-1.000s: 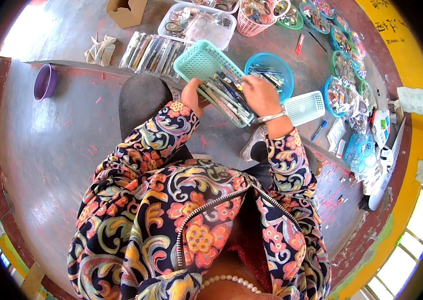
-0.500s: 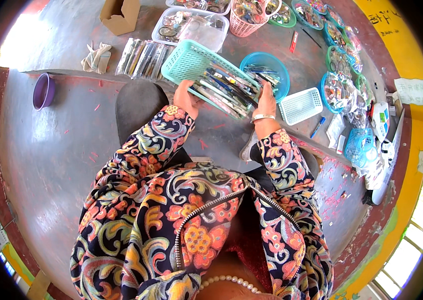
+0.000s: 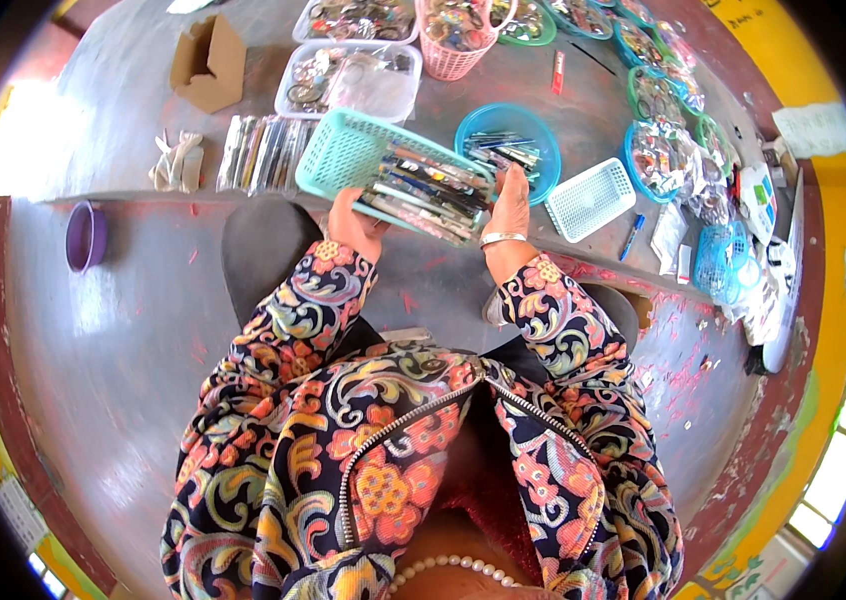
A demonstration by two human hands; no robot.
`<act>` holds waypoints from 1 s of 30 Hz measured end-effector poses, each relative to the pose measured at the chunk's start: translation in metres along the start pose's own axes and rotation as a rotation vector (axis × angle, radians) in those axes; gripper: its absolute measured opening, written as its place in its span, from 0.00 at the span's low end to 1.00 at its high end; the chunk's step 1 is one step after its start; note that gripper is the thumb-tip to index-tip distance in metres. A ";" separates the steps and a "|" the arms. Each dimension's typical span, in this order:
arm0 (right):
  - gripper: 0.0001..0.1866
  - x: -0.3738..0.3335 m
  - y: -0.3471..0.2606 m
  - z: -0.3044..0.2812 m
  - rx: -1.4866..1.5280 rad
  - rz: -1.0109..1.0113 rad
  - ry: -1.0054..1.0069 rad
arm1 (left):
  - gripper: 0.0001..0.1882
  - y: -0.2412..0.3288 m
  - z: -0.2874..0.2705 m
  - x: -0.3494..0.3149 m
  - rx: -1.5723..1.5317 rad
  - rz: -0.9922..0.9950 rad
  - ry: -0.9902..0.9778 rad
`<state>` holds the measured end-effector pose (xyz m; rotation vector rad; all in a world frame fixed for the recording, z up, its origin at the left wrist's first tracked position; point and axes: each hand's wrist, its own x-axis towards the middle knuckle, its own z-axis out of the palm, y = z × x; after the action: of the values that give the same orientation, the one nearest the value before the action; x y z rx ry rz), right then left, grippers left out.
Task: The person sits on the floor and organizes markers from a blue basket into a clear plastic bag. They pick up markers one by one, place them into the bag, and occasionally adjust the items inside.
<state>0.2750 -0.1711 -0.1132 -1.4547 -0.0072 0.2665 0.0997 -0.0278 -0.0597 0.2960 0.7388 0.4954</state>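
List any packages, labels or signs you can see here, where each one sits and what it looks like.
Cardboard box: far left of the floor, brown, open, flaps folded out.
Clear packets: row left of the teal basket, long, shiny.
Paper sheet: on the yellow wall at right, whitish, rectangular.
Small packets: by the right wall, white with green and blue.

The fingers of the left hand [image 3: 355,222] are hidden under the bundle of long thin packets [image 3: 425,196], whose individual contents are too small to tell. The bundle covers part of the teal basket [image 3: 343,155]. The clear tray [image 3: 361,18] and pink basket [image 3: 453,40] are cut off at the top edge.
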 end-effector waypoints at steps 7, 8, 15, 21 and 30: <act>0.26 -0.018 -0.027 0.000 -0.363 -0.175 -0.251 | 0.22 0.002 -0.003 0.004 -0.015 0.050 0.017; 0.25 -0.015 -0.031 0.003 -0.118 0.088 -0.195 | 0.24 0.004 -0.005 0.004 -0.026 0.029 0.009; 0.20 0.012 -0.028 -0.029 -0.187 0.474 -0.027 | 0.26 0.022 -0.008 0.010 -0.059 -0.013 0.107; 0.19 0.000 -0.003 -0.045 -0.329 0.604 -0.293 | 0.26 0.033 -0.012 0.011 -0.049 0.145 0.070; 0.35 -0.043 -0.064 -0.038 0.142 0.570 -0.463 | 0.26 0.027 -0.018 0.015 -0.098 -0.059 -0.042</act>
<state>0.2511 -0.2216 -0.0487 -1.2021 0.0511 1.0445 0.0877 0.0044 -0.0699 0.1919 0.6779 0.4672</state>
